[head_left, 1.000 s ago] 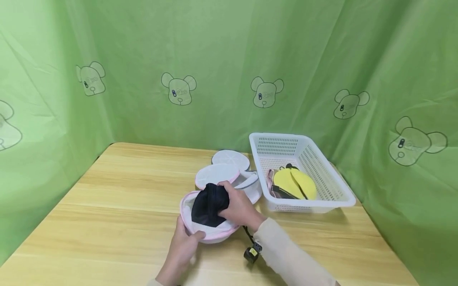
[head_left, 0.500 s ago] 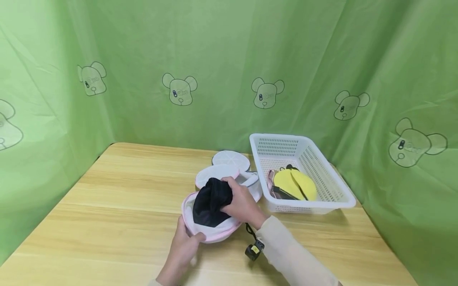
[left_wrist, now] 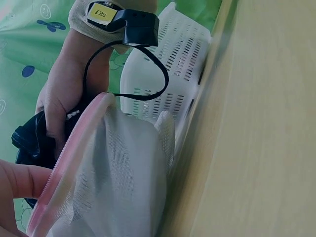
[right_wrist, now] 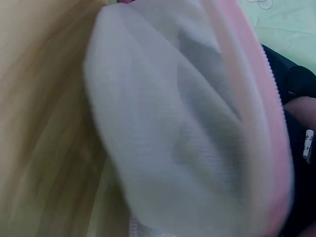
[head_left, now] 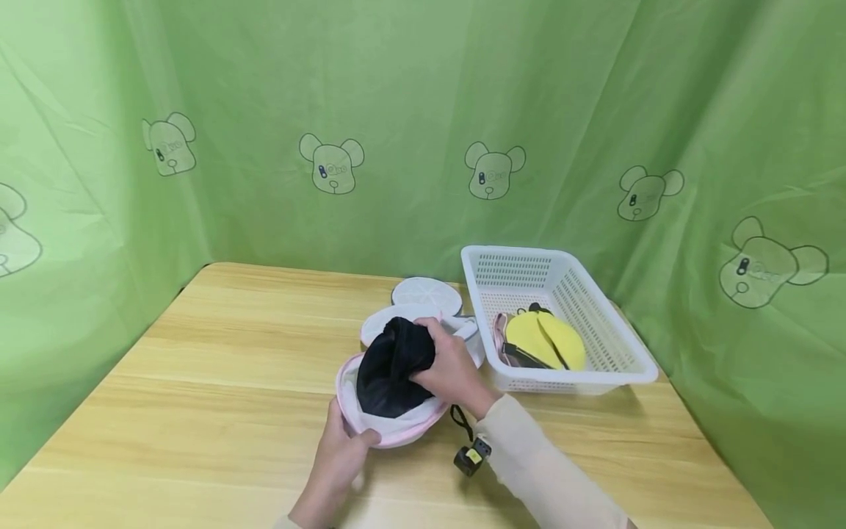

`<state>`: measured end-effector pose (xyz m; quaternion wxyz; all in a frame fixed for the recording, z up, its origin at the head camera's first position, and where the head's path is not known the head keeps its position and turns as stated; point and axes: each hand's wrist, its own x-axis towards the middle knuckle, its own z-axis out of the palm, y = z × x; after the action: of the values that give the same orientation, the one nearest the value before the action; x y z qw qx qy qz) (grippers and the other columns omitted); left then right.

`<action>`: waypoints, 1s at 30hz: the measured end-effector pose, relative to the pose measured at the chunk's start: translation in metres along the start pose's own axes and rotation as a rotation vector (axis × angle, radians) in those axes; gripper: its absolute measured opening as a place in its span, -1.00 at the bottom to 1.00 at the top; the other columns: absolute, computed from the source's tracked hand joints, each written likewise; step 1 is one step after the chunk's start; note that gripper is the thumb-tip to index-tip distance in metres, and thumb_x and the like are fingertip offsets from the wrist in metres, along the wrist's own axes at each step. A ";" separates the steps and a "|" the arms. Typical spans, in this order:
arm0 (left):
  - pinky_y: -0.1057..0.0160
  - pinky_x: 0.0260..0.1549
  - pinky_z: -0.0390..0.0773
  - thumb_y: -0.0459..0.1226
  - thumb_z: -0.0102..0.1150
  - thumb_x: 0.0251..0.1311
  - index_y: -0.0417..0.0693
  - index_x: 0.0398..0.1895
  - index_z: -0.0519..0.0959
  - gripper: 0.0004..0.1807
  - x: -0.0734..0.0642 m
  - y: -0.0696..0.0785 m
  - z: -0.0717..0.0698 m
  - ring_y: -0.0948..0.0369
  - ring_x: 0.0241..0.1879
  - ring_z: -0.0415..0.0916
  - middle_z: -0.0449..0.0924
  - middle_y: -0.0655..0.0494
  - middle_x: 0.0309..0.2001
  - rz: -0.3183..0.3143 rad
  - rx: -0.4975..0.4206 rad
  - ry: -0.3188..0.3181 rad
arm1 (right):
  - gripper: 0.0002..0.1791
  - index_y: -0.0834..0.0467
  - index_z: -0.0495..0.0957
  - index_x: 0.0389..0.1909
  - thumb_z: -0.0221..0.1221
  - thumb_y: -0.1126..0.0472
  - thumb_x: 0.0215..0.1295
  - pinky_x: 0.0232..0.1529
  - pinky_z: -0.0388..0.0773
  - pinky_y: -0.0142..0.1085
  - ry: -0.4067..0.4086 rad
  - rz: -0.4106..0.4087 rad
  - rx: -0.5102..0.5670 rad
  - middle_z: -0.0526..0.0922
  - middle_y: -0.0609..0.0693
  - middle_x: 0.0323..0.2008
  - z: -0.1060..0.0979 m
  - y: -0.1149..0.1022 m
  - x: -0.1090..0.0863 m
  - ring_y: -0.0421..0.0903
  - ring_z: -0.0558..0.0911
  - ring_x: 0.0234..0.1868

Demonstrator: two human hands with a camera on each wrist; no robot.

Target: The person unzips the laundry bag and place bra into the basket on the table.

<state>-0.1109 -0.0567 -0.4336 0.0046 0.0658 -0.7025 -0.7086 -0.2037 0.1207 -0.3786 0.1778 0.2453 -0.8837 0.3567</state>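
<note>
A white mesh laundry bag (head_left: pixel 403 433) with a pink zipper edge stands open on the table, its round flap (head_left: pixel 383 321) folded back. At the near left of the rim, my left hand (head_left: pixel 340 452) pinches the zipper edge between thumb and fingers. My right hand (head_left: pixel 456 367) grips a bunched black cloth garment (head_left: pixel 386 378), whose lower part lies inside the bag's mouth while its top rises above the rim. In the left wrist view the pink zipper (left_wrist: pixel 79 143) hides part of the garment. The right wrist view is mostly filled by the mesh wall (right_wrist: pixel 163 123).
Behind the bag lies a second white mesh bag with a dark-trimmed round lid (head_left: pixel 426 295). On the right stands a white perforated basket (head_left: pixel 575 377) holding a yellow rounded item (head_left: pixel 529 338) and a pinkish strap. Green curtain (head_left: pixel 410 220) closes off the table's back and sides.
My right hand has shifted slightly up and to the right, drawing the black garment higher and wider over the bag's mouth. The left hand keeps its hold on the rim.
</note>
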 end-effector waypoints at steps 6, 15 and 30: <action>-0.13 0.36 -0.05 -0.53 0.16 -0.15 -0.17 0.44 0.03 -0.04 0.000 0.001 0.000 -0.18 0.42 -0.03 0.05 -0.31 0.43 -0.024 0.004 -0.002 | -0.25 0.15 0.45 0.06 0.50 0.33 -0.30 -0.11 0.56 -0.03 0.024 -0.012 0.000 0.67 0.16 -0.16 -0.008 -0.003 0.003 0.11 0.63 -0.21; -0.18 0.35 -0.08 -0.51 0.18 -0.12 -0.11 0.47 0.00 -0.01 0.001 0.001 -0.001 -0.21 0.41 -0.05 0.01 -0.29 0.45 -0.051 0.017 0.006 | -0.27 0.15 0.45 0.06 0.50 0.30 -0.27 -0.08 0.55 0.00 0.043 0.013 0.009 0.66 0.20 -0.17 -0.014 -0.004 0.005 0.14 0.63 -0.16; -0.16 0.37 -0.11 -0.50 0.18 -0.07 -0.09 0.52 -0.16 0.07 0.001 0.001 -0.002 -0.20 0.43 -0.12 -0.10 -0.27 0.48 -0.049 -0.017 0.032 | -0.24 0.22 0.42 0.09 0.48 0.32 -0.26 -0.22 0.58 -0.02 0.129 -0.006 0.050 0.67 0.24 -0.29 -0.025 -0.009 0.012 0.11 0.63 -0.28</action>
<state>-0.1119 -0.0589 -0.4328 -0.0009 0.0943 -0.6943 -0.7135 -0.2051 0.1288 -0.3510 0.2291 0.2286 -0.8606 0.3933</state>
